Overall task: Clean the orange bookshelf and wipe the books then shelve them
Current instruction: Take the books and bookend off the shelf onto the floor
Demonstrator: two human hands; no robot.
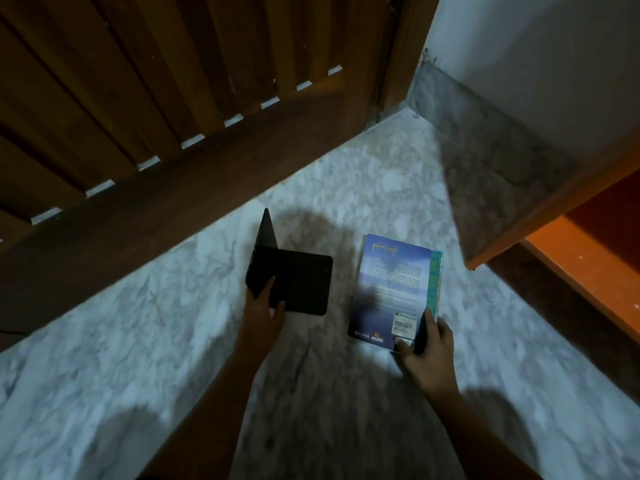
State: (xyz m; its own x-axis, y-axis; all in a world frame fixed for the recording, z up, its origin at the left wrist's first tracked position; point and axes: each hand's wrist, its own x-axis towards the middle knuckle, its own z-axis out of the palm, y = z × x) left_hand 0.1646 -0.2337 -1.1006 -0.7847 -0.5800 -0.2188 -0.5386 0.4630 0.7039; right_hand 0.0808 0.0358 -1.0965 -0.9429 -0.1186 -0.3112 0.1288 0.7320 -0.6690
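The book (391,289) shows a blue cover with yellow lettering and a teal edge. The bookend (294,278) is plain black; the floor (138,341) is mottled grey-white, the bookshelf (585,268) orange, the slatted door (138,98) dark brown.

Qty in my view: hands ×2 (left hand (265,315), right hand (431,344)), blue book (391,282) ×1 (poss. 2nd under it, unclear), black L-shaped bookend (294,278) ×1, orange bookshelf (581,258) ×1, wooden door (173,98) ×1.
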